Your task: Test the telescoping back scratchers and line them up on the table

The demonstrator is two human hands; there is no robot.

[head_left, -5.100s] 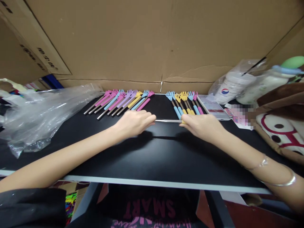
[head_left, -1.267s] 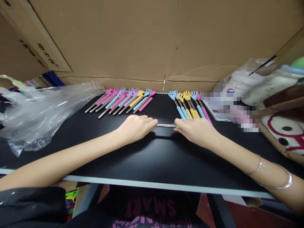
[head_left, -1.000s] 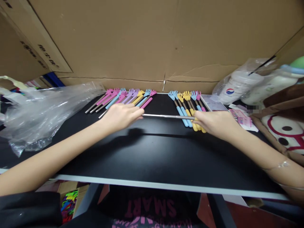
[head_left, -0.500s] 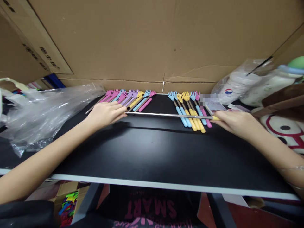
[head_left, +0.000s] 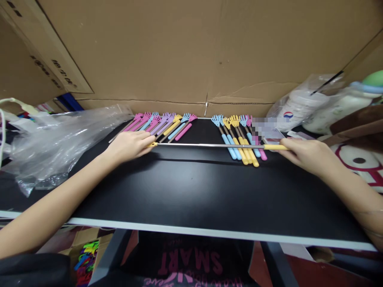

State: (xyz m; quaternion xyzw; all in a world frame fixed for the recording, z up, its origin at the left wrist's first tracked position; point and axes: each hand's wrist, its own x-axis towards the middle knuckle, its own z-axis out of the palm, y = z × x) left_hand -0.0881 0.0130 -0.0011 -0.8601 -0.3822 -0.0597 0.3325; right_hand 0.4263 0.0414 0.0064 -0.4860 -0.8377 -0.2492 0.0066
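I have one telescopic back scratcher (head_left: pixel 206 145) in view between the two hands, stretched out nearly level above the smooth black tabletop (head_left: pixel 191 199), on which it throws a thin shadow. Its shiny metal tube steps from thicker on the right to thinner on the left. The left hand (head_left: pixel 130 144) pinches it at the yellow claw head (head_left: pixel 153 144), mostly hidden by the fingers; the right hand (head_left: pixel 309 157) is closed round the end of the smooth, rounded yellow handle (head_left: pixel 275 147).

Behind the left hand I count nine claw tops in the left group of scratchers (head_left: pixel 172 128): four pink, two purple, two light blue, one yellow, though overlap may hide another. The tube crosses over the right group of scratchers (head_left: pixel 244 155), where I make out three light-blue handles, one pink and at least two yellow.

Further out I see one crinkled clear plastic bag (head_left: pixel 60 139) on the left, one tall corrugated cardboard panel (head_left: pixel 155 52) behind, and one white Pepsi cup (head_left: pixel 299 109) in thin film beside one pale bottle (head_left: pixel 335 109) with a green top. Below the table edge, one open carton (head_left: pixel 103 243) holds bright plastic pieces (head_left: pixel 86 259), too jumbled for me to count.
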